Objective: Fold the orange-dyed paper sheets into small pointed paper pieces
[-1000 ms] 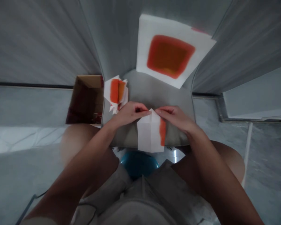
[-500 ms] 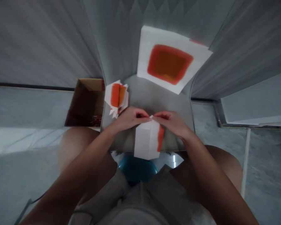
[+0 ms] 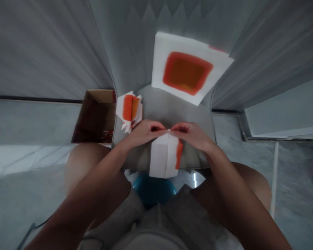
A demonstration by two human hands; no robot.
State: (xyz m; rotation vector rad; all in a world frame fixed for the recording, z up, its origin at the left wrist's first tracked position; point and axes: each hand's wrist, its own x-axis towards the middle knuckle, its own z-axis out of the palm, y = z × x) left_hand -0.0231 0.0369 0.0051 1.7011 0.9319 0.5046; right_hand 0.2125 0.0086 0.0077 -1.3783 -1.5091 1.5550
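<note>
White folded paper [image 3: 160, 158] is held over the near edge of the grey seat [image 3: 159, 100], its far tip pinched by the left hand [image 3: 146, 130] and the right hand [image 3: 191, 134], as far as the blur shows, seemingly for creasing, where next move calls for even pressure.

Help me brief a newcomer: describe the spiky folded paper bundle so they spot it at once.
Start at the grey seat, with an open cardboard box at its left. On the seat's left edge, beside that box, lies the folded paper bundle. Its jagged, layered points set it apart from the large flat paper farther back and the smoother held paper.
</note>
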